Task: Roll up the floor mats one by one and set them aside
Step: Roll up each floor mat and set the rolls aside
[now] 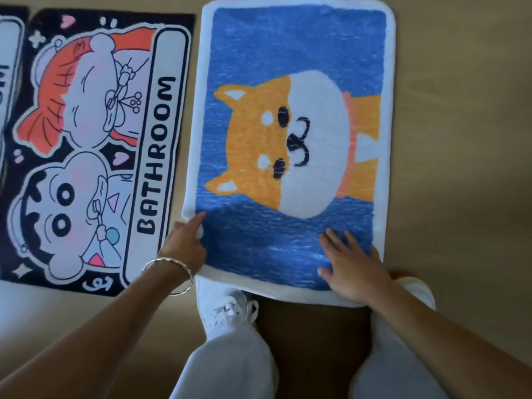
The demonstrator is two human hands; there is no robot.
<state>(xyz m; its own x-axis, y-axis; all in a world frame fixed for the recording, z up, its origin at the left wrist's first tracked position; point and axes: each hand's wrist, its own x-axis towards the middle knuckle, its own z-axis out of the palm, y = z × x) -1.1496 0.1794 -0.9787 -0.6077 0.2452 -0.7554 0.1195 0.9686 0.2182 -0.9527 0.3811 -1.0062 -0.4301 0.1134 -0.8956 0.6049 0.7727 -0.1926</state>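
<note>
A blue mat with an orange and white dog (288, 53) lies flat on the floor in front of me, its near edge at my feet. My left hand (185, 244), with a silver bangle on the wrist, touches the mat's near left edge, index finger stretched onto the white border. My right hand (351, 263) rests flat, fingers spread, on the blue pile near the mat's near right corner. To the left lies a black cartoon mat reading BATHROOM (95, 145), flat. A third mat (8, 82) shows only as a strip at the far left edge.
My white shoes (224, 309) and grey trouser legs (230, 367) stand at the blue mat's near edge; the right shoe (417, 289) is partly hidden by my arm. Tan wooden floor (460, 139) stretches to the right of the blue mat.
</note>
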